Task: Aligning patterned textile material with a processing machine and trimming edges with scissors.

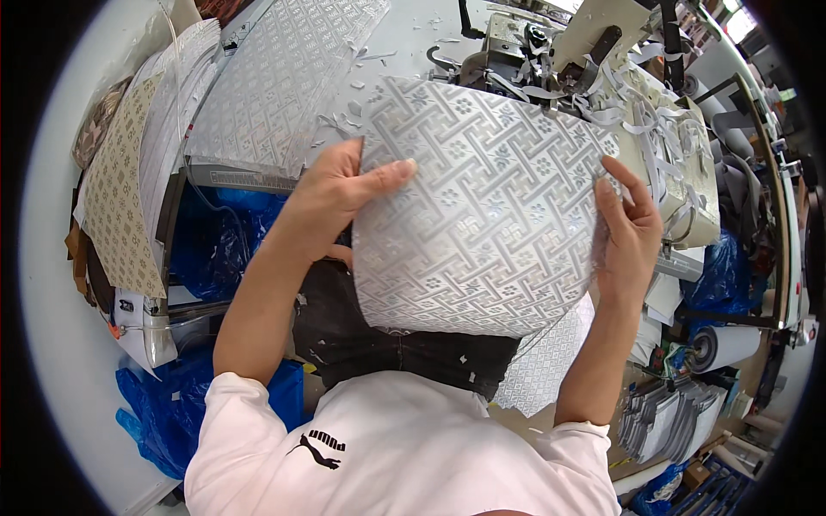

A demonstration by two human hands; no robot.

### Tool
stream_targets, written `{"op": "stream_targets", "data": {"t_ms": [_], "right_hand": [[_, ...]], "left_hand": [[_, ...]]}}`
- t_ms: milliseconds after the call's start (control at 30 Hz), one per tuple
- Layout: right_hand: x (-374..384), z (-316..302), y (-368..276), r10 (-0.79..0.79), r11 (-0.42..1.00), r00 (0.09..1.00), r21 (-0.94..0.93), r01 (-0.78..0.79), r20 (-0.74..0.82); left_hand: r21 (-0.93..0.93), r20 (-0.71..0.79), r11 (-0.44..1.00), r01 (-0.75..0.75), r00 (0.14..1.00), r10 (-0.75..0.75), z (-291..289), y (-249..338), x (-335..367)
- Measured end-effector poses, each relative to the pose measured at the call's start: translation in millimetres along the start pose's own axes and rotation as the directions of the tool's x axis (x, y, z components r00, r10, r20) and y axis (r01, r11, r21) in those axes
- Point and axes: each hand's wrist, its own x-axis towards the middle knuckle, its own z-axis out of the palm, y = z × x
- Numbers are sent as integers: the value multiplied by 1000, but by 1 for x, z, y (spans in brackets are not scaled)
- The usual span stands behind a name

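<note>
A: Saw what, between bench-mounted machine [598, 47] and black trousers [413, 361]?

B: Saw a silver lattice-and-flower sheet [486, 215] held patterned face up. Looked like a positioning step; called, probably, for even support.

A: Pointed where?

B: Aimed far edge at machine, sloping down rightward. Looked nearly square; couldn't fix a long axis.

A: And gripped?

B: Clamped left edge in left hand [327, 198]; pinched right edge in right hand [632, 232].

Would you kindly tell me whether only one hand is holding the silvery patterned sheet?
No, the left hand grips the silvery patterned sheet at its left edge and the right hand at its right.
</note>
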Motion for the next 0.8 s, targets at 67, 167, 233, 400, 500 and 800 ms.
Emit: {"op": "stream_targets", "data": {"t_ms": [67,167,233,400,500,800], "right_hand": [[5,-26,-7,-6,999,1000,-40,5,-8],[12,-64,-20,-28,991,995,-132,16,-91],[17,-90,-29,-51,984,995,-176,35,-87],[9,-135,-62,-168,924,975,-367,106,-144],[-4,-137,-93,-497,617,865,-728,297,-69],[-86,-144,-139,157,477,870,-807,348,467]], "left_hand": [[-74,54,997,1,999,3,23,-2,7],[-171,153,985,29,988,-3,60,-4,19],[-199,182,979,38,983,-1,81,-6,27],[-392,278,920,21,956,97,137,-19,46],[-332,319,937,-106,923,217,168,-21,52],[172,636,696,-697,618,461,170,-3,-18]]}}
